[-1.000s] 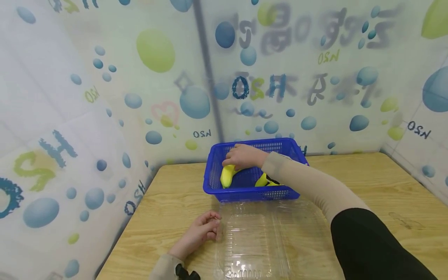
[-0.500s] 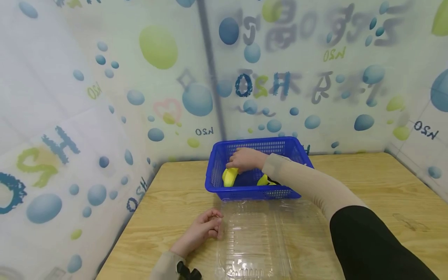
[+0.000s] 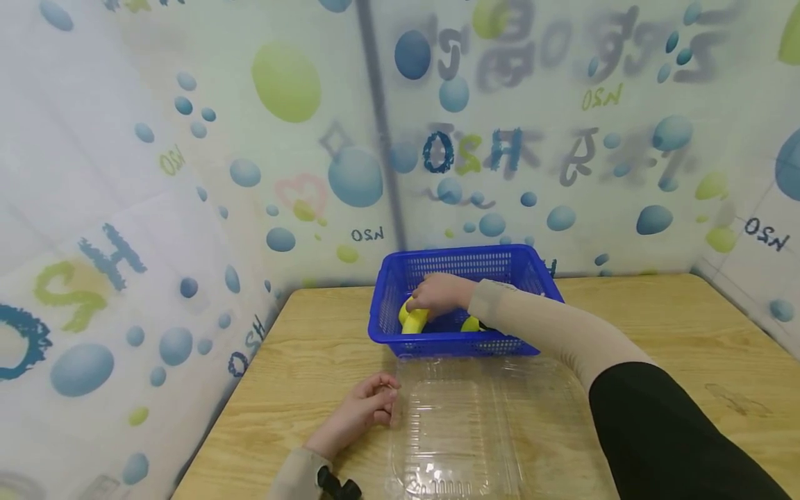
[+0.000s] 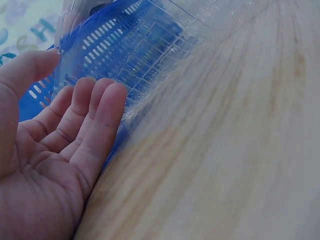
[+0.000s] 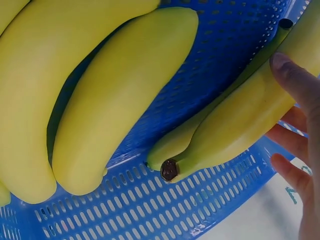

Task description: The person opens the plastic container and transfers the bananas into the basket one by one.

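Deep in the left part of a blue basket (image 3: 381, 295), my right hand (image 3: 440, 293) grips a yellow banana (image 5: 235, 125). The right wrist view shows its thumb on one side and the fingers on the other. A second, greener-edged banana (image 5: 172, 145) lies right alongside the held one. Other bananas (image 5: 125, 95) lie apart from the hand in the same basket. My left hand (image 3: 359, 411) rests at the left edge of a clear plastic container (image 3: 446, 430). In the left wrist view its thumb (image 4: 37, 67) touches the container's corner and the fingers are loosely bent.
The clear container lies open on the wooden table (image 3: 312, 333), with its other half (image 3: 550, 417) to the right under my right arm. The basket stands just behind it. A patterned wall sheet (image 3: 300, 173) encloses the back and sides.
My right hand has sunk a little lower in the basket, and the banana at its fingers has shifted, with two yellow shapes now showing there. My left hand has stayed at the container's edge.
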Tool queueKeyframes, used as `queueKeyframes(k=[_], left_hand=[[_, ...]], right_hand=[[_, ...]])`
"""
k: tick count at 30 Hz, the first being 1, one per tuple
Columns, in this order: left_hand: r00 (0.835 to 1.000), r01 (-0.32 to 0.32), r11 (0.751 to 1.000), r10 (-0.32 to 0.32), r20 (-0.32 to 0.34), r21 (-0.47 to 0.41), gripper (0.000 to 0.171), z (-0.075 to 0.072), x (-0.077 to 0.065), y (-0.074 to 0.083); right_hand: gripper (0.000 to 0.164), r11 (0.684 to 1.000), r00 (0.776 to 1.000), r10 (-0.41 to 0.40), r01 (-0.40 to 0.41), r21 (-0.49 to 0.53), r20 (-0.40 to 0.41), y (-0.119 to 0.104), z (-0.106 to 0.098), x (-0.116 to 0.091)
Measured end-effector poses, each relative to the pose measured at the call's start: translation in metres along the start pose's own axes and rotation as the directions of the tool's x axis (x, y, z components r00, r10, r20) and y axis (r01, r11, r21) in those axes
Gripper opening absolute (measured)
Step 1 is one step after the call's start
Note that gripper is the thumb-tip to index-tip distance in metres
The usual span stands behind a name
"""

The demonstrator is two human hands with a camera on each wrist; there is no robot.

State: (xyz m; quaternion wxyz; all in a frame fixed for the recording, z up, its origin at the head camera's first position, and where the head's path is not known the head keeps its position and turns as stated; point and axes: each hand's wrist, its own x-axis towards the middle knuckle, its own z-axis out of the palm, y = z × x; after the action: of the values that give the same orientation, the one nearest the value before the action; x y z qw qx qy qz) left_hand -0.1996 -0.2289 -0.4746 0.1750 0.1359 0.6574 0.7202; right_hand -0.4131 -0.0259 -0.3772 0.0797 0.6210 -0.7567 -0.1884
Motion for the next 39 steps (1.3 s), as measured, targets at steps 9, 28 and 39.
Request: queueKeyframes(k=[9, 28, 39], left_hand=[[1.0, 0.005, 1.0, -0.005, -0.001, -0.016, 0.021, 0.0, 0.0, 0.001], [1.0, 0.022, 1.0, -0.022, -0.006, 0.002, 0.024, 0.003, 0.0, 0.003], [1.0, -0.002, 1.0, 0.002, -0.004, -0.002, 0.024, 0.002, -0.001, 0.001]], right_hand=[[0.04, 1.0, 1.0, -0.017, 0.017, 0.008, 0.013, -0.001, 0.002, -0.001], [0.036, 0.999, 1.0, -0.014, 0.015, 0.046, -0.025, 0.0, 0.008, -0.006], [0.044, 0.982, 0.99, 0.138, -0.142, 0.124, 0.034, 0.006, -0.011, -0.025]])
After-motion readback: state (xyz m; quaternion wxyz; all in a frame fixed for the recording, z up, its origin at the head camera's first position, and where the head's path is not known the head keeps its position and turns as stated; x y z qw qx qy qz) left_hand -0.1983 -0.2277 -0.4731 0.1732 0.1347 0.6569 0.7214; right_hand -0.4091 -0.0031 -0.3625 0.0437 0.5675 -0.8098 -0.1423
